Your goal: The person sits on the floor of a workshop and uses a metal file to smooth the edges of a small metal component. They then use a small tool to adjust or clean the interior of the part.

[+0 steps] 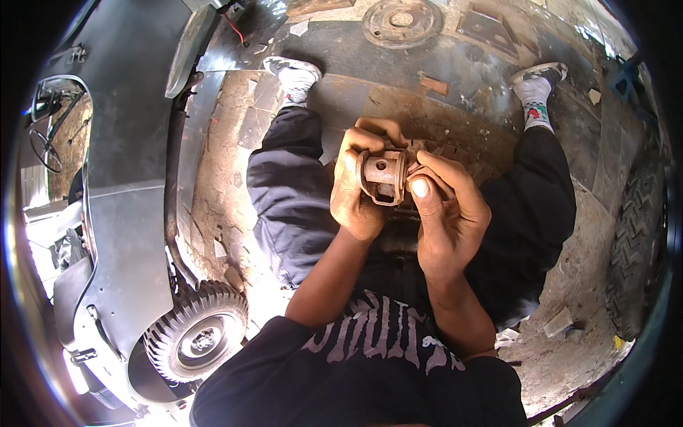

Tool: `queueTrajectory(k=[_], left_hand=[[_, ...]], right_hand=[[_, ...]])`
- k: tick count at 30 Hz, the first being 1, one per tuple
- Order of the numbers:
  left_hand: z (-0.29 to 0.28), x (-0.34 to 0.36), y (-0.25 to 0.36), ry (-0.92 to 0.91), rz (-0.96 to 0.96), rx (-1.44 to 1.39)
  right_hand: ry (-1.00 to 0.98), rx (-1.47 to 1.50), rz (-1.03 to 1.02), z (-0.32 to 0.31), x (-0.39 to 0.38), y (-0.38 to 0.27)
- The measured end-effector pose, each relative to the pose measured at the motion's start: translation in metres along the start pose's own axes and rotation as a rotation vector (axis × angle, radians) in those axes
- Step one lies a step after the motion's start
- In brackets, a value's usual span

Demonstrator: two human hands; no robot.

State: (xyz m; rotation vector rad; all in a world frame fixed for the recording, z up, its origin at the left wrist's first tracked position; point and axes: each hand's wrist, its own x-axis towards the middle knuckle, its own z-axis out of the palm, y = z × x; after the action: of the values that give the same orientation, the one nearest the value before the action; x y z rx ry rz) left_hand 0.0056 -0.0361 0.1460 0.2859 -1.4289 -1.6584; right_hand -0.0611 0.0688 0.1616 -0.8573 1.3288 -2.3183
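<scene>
A rusty, cylinder-shaped metal part (381, 169) is held up between my hands, over the gap between my legs. A round hole and a squarish window show in its wall, and a flange rims its left end. My left hand (356, 186) is wrapped round it from the left, fingers curled over the far side. At the part's right end my right hand (447, 203) is closed, thumb against the bent index finger. Whatever that pinch holds is mostly hidden by the fingers. Below and behind the part, a dark, brownish shape (455, 153) is partly covered by my hands.
To the left stands a grey vehicle body (128, 178) with a treaded wheel (199, 338). A large tyre (637, 242) is at the right. On the far floor lie a round rusty plate (402, 21), a square metal piece (487, 30) and a small reddish block (434, 85).
</scene>
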Motion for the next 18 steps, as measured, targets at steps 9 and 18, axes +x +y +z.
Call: queueTrajectory(k=[9, 18], left_hand=[[-0.001, 0.002, 0.001, 0.038, 0.039, 0.056], [-0.001, 0.005, 0.001, -0.002, 0.080, 0.080]], right_hand=[[0.107, 0.138, 0.044, 0.024, -0.016, 0.003], [0.166, 0.178, 0.037, 0.032, -0.012, 0.006]])
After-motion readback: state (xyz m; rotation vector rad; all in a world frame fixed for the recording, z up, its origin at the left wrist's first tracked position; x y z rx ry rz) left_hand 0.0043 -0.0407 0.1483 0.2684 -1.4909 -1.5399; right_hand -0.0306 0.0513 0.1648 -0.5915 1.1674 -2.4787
